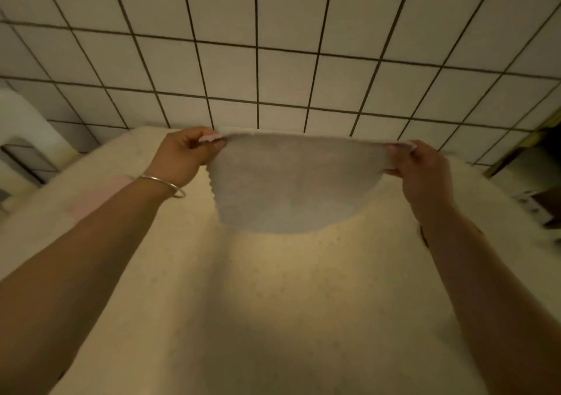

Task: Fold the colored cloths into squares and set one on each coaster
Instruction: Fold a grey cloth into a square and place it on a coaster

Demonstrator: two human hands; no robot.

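A pale grey cloth (288, 188) with a zigzag-cut edge hangs stretched between my two hands above the cream table (273, 303). My left hand (182, 155) pinches its upper left corner. My right hand (420, 164) pinches the upper right corner. The cloth sags in a curve toward the table top. A pink cloth (97, 196) lies flat on the table at the left, partly hidden behind my left forearm. No coaster shows in this view.
A white tiled wall (273, 45) rises right behind the table's far edge. A white rounded object (27, 121) stands at the far left. Dark, blurred items (537, 203) sit beyond the table's right edge.
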